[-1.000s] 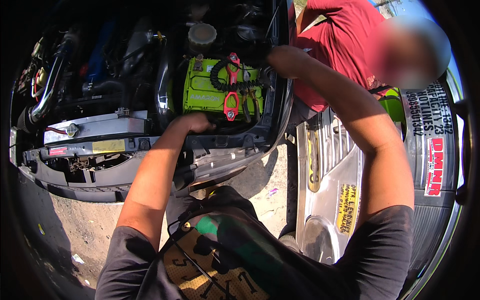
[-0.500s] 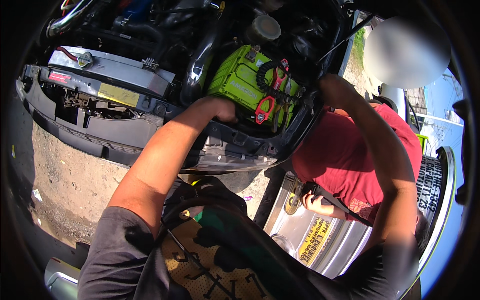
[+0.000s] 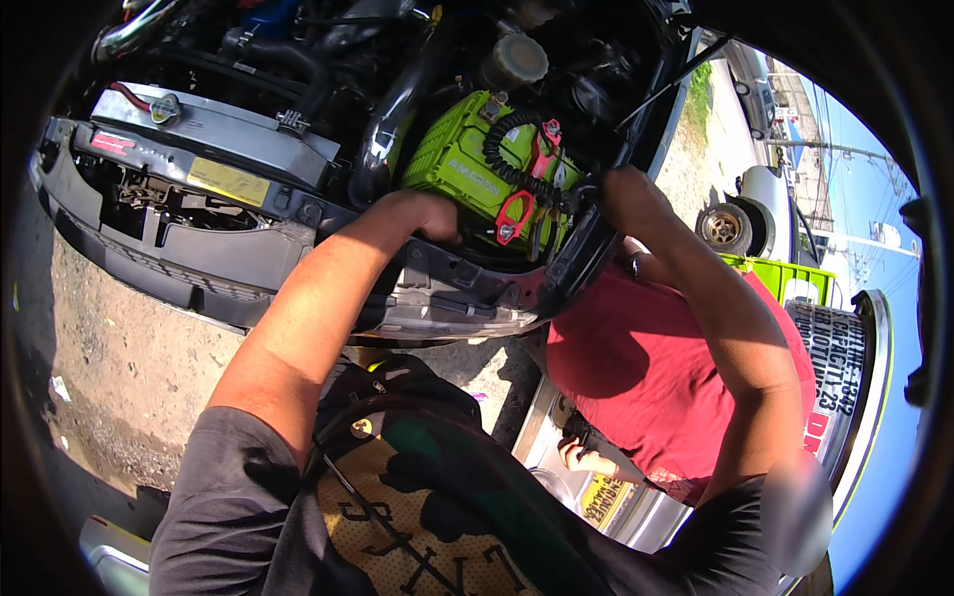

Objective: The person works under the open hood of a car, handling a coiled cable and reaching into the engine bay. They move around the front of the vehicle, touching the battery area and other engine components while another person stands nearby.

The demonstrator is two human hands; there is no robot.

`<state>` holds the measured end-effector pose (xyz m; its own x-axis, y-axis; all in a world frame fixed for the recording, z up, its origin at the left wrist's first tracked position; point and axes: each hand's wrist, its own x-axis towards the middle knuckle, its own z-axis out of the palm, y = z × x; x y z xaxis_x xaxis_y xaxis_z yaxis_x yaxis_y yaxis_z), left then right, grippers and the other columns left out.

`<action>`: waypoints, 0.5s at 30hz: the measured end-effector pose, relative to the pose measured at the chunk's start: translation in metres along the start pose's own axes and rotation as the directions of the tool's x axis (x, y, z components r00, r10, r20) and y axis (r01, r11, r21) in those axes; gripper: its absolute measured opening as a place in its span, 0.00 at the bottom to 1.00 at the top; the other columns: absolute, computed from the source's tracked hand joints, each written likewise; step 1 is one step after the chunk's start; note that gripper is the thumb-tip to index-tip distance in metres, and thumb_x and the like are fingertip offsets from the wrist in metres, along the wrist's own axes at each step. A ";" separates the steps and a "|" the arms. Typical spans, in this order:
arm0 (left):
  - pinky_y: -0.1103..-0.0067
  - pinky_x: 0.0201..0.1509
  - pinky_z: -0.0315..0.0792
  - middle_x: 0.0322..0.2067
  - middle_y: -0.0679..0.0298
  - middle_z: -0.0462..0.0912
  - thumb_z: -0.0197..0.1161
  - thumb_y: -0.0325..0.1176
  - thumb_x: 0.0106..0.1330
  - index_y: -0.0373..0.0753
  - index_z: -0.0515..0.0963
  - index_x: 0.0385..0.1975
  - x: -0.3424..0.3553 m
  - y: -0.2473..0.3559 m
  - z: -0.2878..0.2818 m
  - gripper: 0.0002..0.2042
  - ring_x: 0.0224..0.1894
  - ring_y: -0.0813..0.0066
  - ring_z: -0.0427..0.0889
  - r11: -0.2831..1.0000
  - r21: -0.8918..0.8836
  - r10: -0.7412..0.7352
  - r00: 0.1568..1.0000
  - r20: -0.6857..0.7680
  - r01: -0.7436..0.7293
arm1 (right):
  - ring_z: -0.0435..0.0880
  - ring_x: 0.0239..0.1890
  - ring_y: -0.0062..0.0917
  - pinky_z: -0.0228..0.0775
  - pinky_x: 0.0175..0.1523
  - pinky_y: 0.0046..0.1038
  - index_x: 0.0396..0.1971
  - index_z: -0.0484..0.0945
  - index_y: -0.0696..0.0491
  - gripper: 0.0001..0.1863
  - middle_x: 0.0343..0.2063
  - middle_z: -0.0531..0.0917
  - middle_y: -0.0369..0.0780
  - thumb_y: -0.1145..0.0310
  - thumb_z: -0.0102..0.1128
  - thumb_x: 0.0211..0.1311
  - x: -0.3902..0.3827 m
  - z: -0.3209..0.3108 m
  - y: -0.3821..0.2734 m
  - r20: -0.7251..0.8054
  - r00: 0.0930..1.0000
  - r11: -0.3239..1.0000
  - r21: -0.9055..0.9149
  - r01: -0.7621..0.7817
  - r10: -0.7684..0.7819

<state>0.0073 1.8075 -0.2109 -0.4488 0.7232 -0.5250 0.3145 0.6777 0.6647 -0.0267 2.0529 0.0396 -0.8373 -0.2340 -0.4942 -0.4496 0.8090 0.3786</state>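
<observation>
A bright green car battery [image 3: 459, 164] sits tilted in the engine bay. Two red battery clamps [image 3: 513, 219] and a black coiled cable [image 3: 494, 149] lie over its right part. My left hand [image 3: 429, 216] is curled at the battery's near left corner, fingertips out of sight below. On the other side, my right hand [image 3: 636, 202] is closed in shade at the right edge of the bay, close beside the battery. What either hand grips is hidden.
A silver radiator [image 3: 224, 144] and a shiny pipe [image 3: 396, 129] lie left of the battery, with a capped reservoir [image 3: 520, 60] behind it. The front bumper [image 3: 189, 283] runs below. A person in a red shirt [image 3: 676, 377] leans close by my right arm, before a light-coloured vehicle.
My view has shifted, and the engine bay sits slightly further left. The person in red appears lower and further left. A wheel and a green crate now show behind. Both my hands stay by the battery.
</observation>
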 end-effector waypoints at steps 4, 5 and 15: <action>0.64 0.71 0.72 0.65 0.51 0.83 0.64 0.58 0.72 0.38 0.84 0.61 0.004 -0.002 -0.002 0.30 0.67 0.53 0.80 0.998 -0.063 0.017 0.998 0.053 -0.013 | 0.91 0.46 0.49 0.85 0.53 0.47 0.40 0.89 0.60 0.22 0.40 0.90 0.56 0.52 0.69 0.70 0.006 -0.002 -0.010 0.065 0.997 0.998 0.039 -0.050 0.047; 0.63 0.71 0.72 0.64 0.51 0.83 0.63 0.56 0.73 0.42 0.82 0.64 0.005 -0.003 -0.003 0.28 0.67 0.53 0.81 0.999 -0.042 0.005 0.998 0.063 -0.003 | 0.91 0.46 0.50 0.84 0.54 0.47 0.40 0.88 0.61 0.24 0.40 0.90 0.57 0.51 0.69 0.70 0.004 -0.006 -0.012 0.014 0.999 0.997 0.072 -0.040 0.039; 0.63 0.75 0.68 0.69 0.53 0.80 0.62 0.48 0.76 0.50 0.77 0.71 0.006 -0.015 -0.004 0.26 0.69 0.54 0.78 0.968 -0.015 0.253 0.964 0.079 -0.252 | 0.89 0.40 0.54 0.77 0.48 0.46 0.40 0.85 0.67 0.40 0.32 0.87 0.60 0.36 0.56 0.77 -0.101 -0.032 -0.080 -0.038 0.885 0.498 0.837 -0.224 0.463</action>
<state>-0.0030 1.8007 -0.2221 -0.2876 0.8791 -0.3800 0.4054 0.4713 0.7833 0.0841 1.9949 0.0844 -0.9615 0.1468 -0.2321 0.2244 0.9072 -0.3559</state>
